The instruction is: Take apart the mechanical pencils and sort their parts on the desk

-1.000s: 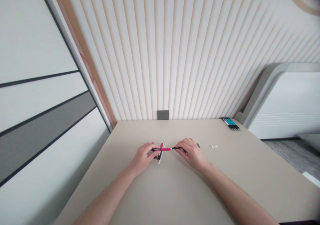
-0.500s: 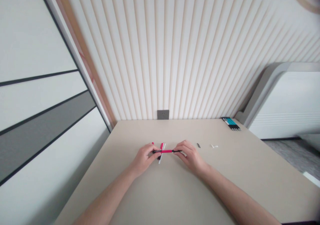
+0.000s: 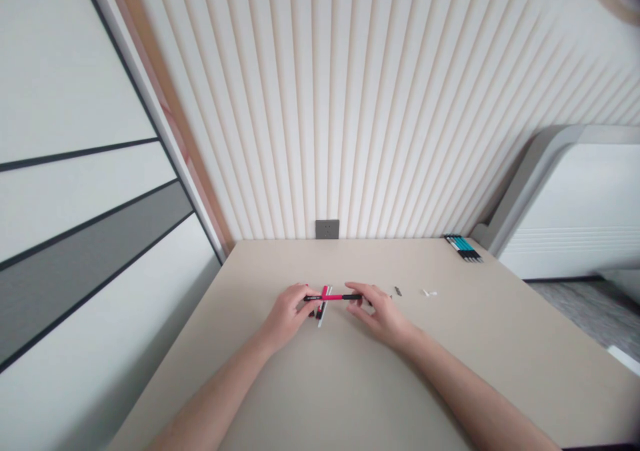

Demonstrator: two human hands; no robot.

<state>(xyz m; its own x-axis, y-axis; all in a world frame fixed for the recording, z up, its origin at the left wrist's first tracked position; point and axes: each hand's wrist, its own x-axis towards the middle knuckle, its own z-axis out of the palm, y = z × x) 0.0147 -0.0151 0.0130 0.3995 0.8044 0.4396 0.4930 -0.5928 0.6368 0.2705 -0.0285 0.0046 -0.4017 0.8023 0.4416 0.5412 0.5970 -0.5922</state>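
Over the tabletop's (image 3: 330,384) middle, I've got the left hand (image 3: 287,311), fingers pinching a level red-and-black pen (image 3: 333,297) above red-and-black pieces (image 3: 320,311) and a white strip (image 3: 321,319); right hand (image 3: 376,308), fingers parted around the pen's black end, grip unclear; then dark piece (image 3: 398,291), white bits (image 3: 429,293), teal pens (image 3: 463,248).

The pen (image 3: 333,297) and left hand (image 3: 286,311) partly hide the pink-and-black pieces (image 3: 325,290) beneath. The pen's pale marks are too small to read; the dark bit (image 3: 398,291) and white bits (image 3: 429,293), too small to identify. The bottom edge crops the tabletop (image 3: 325,391).
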